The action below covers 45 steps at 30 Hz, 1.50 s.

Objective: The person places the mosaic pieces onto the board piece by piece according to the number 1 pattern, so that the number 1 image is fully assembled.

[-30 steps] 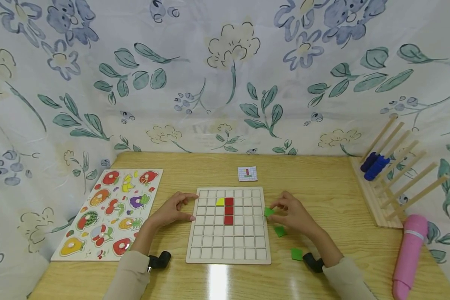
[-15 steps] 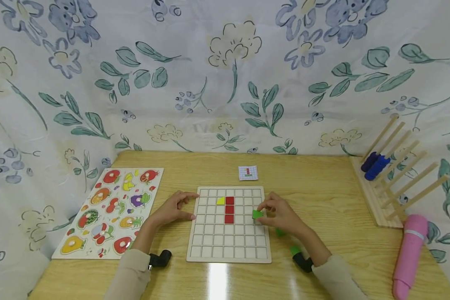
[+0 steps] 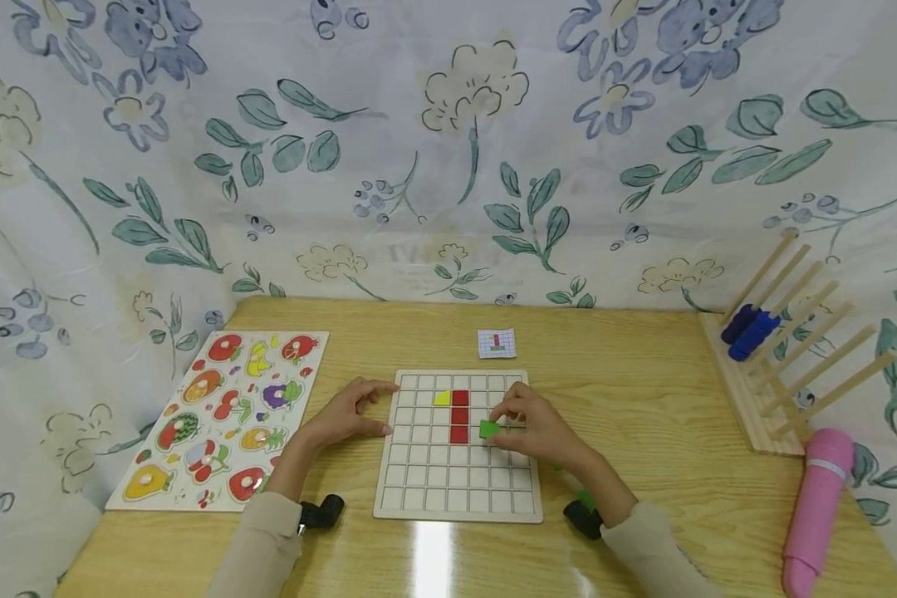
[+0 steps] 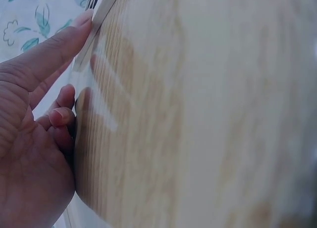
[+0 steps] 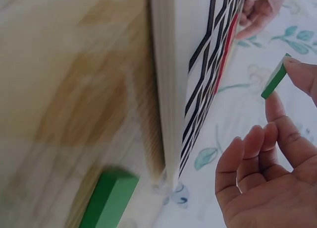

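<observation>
My right hand (image 3: 540, 432) pinches a small green square tile (image 3: 489, 429) over the white wooden grid board (image 3: 459, 490), just right of three red square tiles (image 3: 459, 415) stacked in a column. My left hand (image 3: 341, 419) rests against the board's left edge on the wooden bench (image 3: 643, 390).

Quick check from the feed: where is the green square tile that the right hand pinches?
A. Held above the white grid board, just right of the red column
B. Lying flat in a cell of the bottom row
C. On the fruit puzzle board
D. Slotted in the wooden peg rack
A: the right hand pinches the green square tile over the white grid board, beside the column of red square tiles, not yet seated in a cell.
</observation>
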Each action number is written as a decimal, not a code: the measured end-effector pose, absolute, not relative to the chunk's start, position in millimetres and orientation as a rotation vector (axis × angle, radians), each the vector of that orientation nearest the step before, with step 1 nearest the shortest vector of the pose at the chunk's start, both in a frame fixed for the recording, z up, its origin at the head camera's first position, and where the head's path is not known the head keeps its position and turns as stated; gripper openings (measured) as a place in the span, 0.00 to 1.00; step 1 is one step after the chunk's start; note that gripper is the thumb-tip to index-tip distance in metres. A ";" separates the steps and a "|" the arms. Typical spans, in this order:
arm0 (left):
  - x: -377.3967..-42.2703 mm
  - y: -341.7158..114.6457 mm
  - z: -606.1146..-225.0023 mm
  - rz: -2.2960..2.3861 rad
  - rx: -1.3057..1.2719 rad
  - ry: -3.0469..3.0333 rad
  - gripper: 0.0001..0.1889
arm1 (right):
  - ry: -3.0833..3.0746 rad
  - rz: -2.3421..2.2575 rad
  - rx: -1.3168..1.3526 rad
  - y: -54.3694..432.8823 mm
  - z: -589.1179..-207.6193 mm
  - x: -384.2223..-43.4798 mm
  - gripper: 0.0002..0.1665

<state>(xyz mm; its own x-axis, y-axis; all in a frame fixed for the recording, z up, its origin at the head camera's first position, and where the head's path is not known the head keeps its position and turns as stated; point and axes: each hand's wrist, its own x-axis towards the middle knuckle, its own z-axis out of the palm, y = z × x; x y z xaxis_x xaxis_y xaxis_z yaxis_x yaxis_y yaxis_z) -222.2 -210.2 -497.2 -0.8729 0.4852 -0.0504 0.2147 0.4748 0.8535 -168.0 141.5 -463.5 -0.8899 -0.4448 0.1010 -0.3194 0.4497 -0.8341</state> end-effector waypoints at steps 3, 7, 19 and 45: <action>-223.1 -208.8 -496.1 1.346 0.595 2.445 0.34 | 2.536 -1.437 -0.694 136.2 -464.5 -168.5 0.09; -224.0 -208.1 -495.2 1.338 0.588 2.446 0.34 | 2.524 -1.439 -0.709 130.0 -464.9 -168.1 0.08; -224.3 -210.6 -498.6 1.353 0.576 2.429 0.34 | 2.501 -1.421 -0.762 111.3 -466.2 -167.5 0.08; -203.5 -197.1 -458.7 1.362 0.550 2.433 0.31 | 2.624 -1.116 -0.812 71.7 -463.4 -165.6 0.11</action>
